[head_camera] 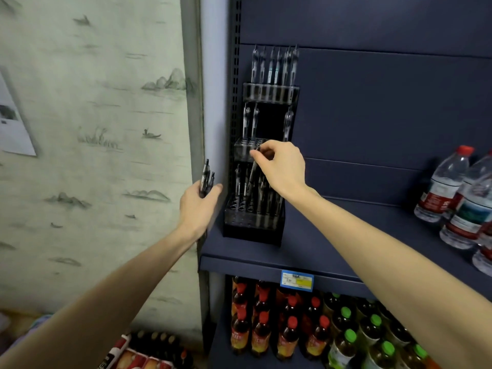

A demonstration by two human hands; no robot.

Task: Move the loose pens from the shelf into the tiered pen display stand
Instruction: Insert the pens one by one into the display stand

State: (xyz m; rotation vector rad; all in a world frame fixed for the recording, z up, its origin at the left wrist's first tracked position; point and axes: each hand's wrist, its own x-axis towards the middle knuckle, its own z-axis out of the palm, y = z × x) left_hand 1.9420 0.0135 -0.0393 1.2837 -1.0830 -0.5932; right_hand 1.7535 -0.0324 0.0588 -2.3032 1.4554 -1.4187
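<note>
Single pen [251, 179] pinched near its top end by right hand [282, 166], long axis near vertical, tip leaning toward 7 o'clock, aimed at the bottom tier of the tiered pen display stand [255, 225]. Open holes sit at 6–7 o'clock from the fingers [255, 153], front-left of that tier; right side already has pens. Judgement: the insert needs the tip lined up over a free hole, then straight down. Left hand [198, 206] at 9 o'clock from the stand, gripping a bundle of spare pens [206, 177], upright, just beside the stand's left edge. Right hand is nearer the holes. Stand sits on the blue shelf [306, 249]; water bottles [452, 190] well apart at 3 o'clock.
</note>
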